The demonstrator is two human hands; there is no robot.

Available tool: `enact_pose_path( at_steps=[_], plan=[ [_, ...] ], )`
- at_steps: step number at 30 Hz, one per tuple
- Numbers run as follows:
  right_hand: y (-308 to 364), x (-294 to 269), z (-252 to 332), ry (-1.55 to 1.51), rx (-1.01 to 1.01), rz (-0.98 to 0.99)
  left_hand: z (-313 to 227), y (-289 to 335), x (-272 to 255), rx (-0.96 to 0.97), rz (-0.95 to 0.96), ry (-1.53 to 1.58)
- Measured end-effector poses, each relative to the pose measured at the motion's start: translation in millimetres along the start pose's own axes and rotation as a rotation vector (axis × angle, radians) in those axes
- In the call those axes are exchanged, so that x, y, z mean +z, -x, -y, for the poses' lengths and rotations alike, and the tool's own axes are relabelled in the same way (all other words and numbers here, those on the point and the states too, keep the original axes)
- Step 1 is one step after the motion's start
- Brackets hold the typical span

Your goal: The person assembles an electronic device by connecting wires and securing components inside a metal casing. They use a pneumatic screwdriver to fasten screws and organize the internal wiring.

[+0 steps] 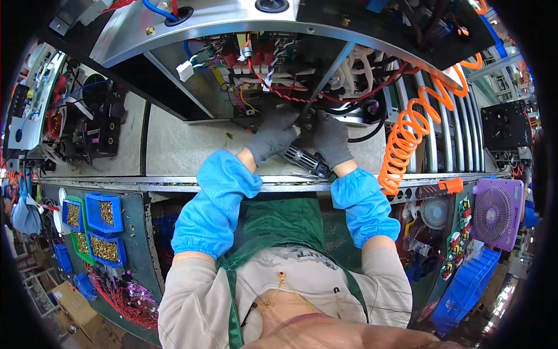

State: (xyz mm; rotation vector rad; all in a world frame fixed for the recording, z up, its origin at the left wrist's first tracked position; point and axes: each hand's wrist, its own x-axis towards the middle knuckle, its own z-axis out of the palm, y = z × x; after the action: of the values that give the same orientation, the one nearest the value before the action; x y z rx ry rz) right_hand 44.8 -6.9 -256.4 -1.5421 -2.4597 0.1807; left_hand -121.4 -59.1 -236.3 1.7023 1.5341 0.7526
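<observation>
1. Screwdriver, dark and ribbed, lay across the table edge, its long axis running from 4 o'clock up to 10 o'clock toward the open cabinet.
2. Left hand, gloved, had its fingers clenched over the tool's upper end.
3. Right hand gripped just beside it, at 3 o'clock, equally near.
4. An orange coiled hose hung at 3 o'clock.

Bright, even overhead light fills the scene, with glare on the curved metal panel at the top. Below that panel, the open cabinet interior sits in shadow. Fisheye distortion bends straight edges, strongest far from the panel toward the black vignetted corners. The centre is sharp; things near the rim smear and blur slightly
</observation>
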Motion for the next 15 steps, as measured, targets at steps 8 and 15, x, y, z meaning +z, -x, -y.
enact_pose_path(
  at_steps=[8,15],
  plan=[
    [-6,-4,9,-0.023,0.026,0.037,9,-3,4,-0.016,-0.006,-0.031],
    [1,-3,-6,-0.156,-0.019,-0.015,6,15,14,0.002,-0.253,0.223]
  ],
)
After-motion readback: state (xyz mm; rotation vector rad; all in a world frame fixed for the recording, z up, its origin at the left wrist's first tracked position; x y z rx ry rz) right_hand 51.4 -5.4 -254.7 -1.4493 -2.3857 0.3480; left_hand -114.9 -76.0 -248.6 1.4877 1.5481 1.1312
